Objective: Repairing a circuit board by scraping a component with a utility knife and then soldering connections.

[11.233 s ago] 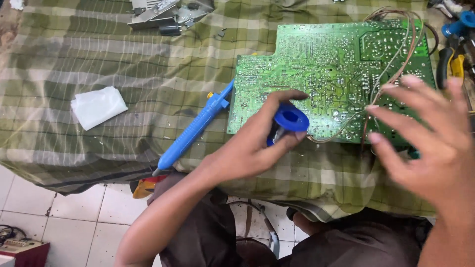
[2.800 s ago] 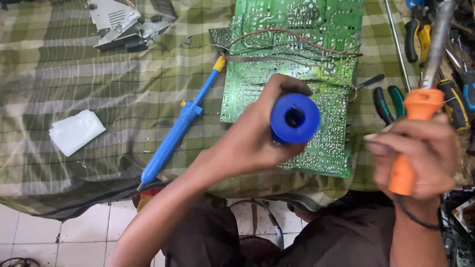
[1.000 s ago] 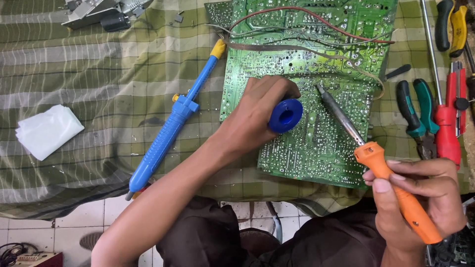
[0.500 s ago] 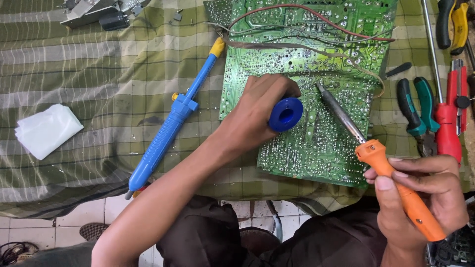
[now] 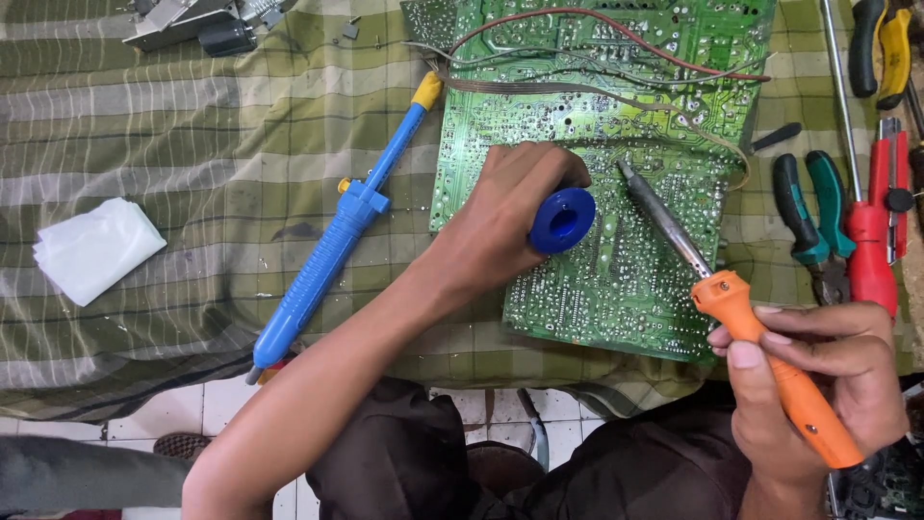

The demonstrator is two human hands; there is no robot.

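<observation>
At the far left, a folded white tissue point(image 5: 96, 248) lies soft and square on the green checked cloth point(image 5: 192, 144) that covers the surface. Next comes a long blue plastic solder sucker point(image 5: 337, 231) with a yellow tip, lying slantwise and just touching the board's left edge.

The left hand point(image 5: 500, 221) is closed around a round blue solder spool point(image 5: 562, 220), resting on the green circuit board point(image 5: 616, 164), whose upturned side is dense with shiny solder dots and crossed by thin red and brown wires. To do this well, the solder should probably meet the joint itself while the hot tip warms pad and lead together, briefly, so the board is not scorched.

The right hand point(image 5: 818, 376) grips the smooth orange handle of a soldering iron point(image 5: 741, 318); its grey metal shaft slants up and left, with the tip down on the board just right of the spool.

Further right lie green-handled pliers point(image 5: 808, 212) and a red-handled tool point(image 5: 876, 231).
</observation>
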